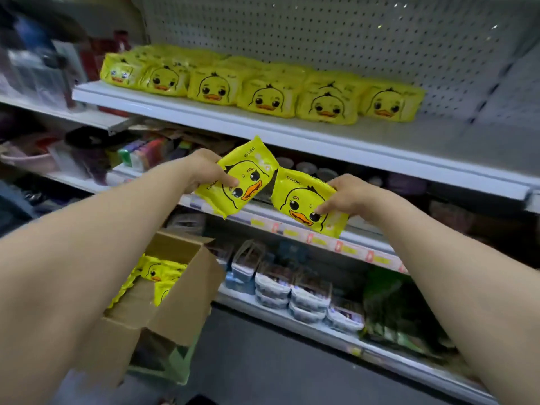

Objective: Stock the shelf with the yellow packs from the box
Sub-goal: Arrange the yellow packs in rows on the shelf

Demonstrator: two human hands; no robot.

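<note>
My left hand (204,169) grips a yellow duck-face pack (248,176), tilted, in front of the shelving. Beside it my right hand (347,197) holds a second yellow pack (301,200) by its right edge. Both packs hang in the air below the white top shelf (292,133). On that shelf stands a row of several yellow packs (263,89), running from the left to past the middle. Down at the lower left, an open cardboard box (175,296) holds more yellow packs (160,273).
The right part of the top shelf, before the white pegboard back (350,39), is bare. Lower shelves hold coloured items (146,150) and stacked plastic containers (292,290). The neighbouring rack at left carries blurred goods. The floor below is dark.
</note>
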